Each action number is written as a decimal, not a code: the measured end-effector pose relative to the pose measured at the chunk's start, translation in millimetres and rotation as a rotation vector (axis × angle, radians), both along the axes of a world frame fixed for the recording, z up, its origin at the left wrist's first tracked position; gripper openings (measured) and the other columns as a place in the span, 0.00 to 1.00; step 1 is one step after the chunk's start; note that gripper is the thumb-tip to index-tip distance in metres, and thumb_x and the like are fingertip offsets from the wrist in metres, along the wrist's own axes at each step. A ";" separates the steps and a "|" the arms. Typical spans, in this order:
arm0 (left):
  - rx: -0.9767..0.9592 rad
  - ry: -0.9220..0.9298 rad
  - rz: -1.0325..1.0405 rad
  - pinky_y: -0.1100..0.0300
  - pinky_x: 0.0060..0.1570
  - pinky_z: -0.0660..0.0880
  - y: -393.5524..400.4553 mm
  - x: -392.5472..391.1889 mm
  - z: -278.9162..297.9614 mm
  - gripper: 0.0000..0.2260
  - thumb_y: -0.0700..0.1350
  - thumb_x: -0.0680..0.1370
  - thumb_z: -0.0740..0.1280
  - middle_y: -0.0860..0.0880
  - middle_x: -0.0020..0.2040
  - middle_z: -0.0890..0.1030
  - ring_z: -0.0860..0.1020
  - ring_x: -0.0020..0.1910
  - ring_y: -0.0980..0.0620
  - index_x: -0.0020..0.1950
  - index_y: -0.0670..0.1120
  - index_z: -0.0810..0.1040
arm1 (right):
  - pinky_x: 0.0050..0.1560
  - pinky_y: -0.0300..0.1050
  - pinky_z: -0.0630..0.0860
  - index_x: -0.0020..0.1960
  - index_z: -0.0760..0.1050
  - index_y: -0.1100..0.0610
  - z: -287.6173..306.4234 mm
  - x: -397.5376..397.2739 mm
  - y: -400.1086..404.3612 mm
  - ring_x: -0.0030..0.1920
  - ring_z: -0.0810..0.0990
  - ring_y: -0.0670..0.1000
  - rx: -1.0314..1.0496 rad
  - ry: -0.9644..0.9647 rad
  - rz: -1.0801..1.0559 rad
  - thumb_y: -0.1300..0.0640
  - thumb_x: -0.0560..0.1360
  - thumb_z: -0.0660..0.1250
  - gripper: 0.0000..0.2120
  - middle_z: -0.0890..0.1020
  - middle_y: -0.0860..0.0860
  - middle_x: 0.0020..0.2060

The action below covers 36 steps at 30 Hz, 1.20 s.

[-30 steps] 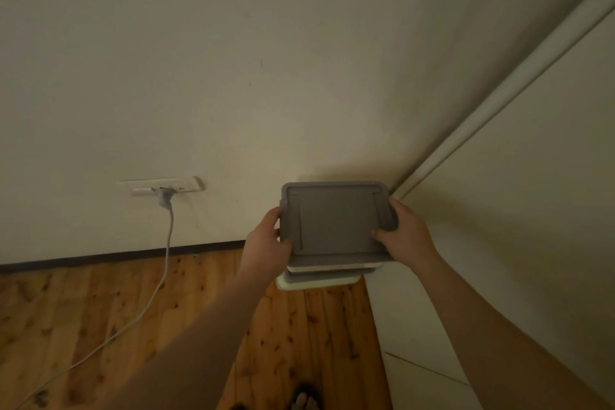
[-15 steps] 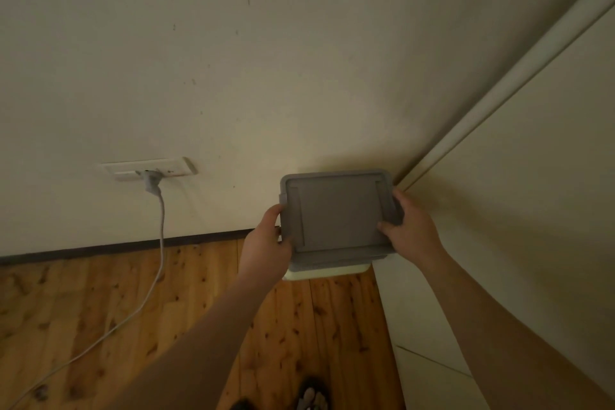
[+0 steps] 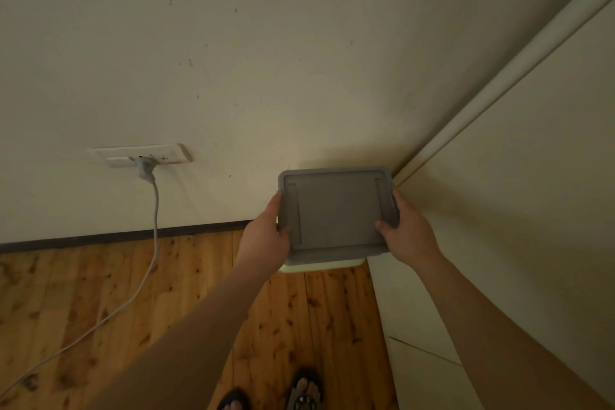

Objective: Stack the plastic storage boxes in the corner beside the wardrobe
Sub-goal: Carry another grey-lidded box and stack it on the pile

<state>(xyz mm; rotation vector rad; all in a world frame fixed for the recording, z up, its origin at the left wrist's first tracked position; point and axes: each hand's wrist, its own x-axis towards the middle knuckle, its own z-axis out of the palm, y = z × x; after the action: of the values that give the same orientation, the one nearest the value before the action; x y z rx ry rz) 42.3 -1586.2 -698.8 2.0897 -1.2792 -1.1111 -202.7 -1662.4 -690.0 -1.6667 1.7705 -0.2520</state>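
Grey plastic fills the corner: a person holds a lidded storage box (image 3: 336, 210) by its two short sides, left hand (image 3: 266, 236) curled around the near-left edge with the thumb on the lid, right hand (image 3: 407, 233) gripping the near-right edge the same way. It sits over a pale box (image 3: 321, 266) whose front lip peeks out beneath, tight between the wall (image 3: 299, 60) and the wardrobe (image 3: 515, 193). By the look of it the stack is nearly built, with only settling and letting go left. Whether the grey box rests fully on the one below cannot be told, nor how many boxes lie under it; dim light blurs the lower edges. A cable (image 3: 153, 210) hangs from a wall socket (image 3: 141, 155) to the left, above the wooden floor (image 3: 100, 293).
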 end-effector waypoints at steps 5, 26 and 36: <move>-0.012 -0.027 -0.046 0.56 0.50 0.79 -2.4 1.1 1.7 0.31 0.41 0.82 0.62 0.55 0.55 0.74 0.76 0.47 0.55 0.79 0.58 0.50 | 0.69 0.47 0.66 0.80 0.51 0.51 -3.9 -2.0 2.9 0.71 0.68 0.56 0.019 0.018 0.011 0.55 0.78 0.68 0.37 0.66 0.52 0.75; 0.001 -0.096 -0.034 0.54 0.52 0.80 -2.4 -2.9 -15.3 0.19 0.43 0.81 0.64 0.49 0.57 0.78 0.79 0.54 0.50 0.71 0.48 0.64 | 0.70 0.53 0.67 0.81 0.48 0.49 -9.3 1.2 -1.7 0.72 0.67 0.59 0.036 0.090 0.031 0.54 0.79 0.66 0.37 0.64 0.54 0.75; 0.006 -0.106 -0.031 0.56 0.52 0.79 4.3 -4.3 -15.6 0.17 0.44 0.81 0.64 0.49 0.56 0.78 0.78 0.52 0.52 0.70 0.47 0.66 | 0.71 0.52 0.64 0.81 0.46 0.52 -4.6 4.9 -7.4 0.74 0.63 0.59 0.054 0.131 0.069 0.54 0.81 0.64 0.36 0.59 0.55 0.77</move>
<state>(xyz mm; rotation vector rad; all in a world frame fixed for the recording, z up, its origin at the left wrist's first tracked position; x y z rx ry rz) 38.0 -1581.9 -714.4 2.1657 -1.3632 -1.0310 -197.8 -1669.8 -694.6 -1.7364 1.7942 -0.0649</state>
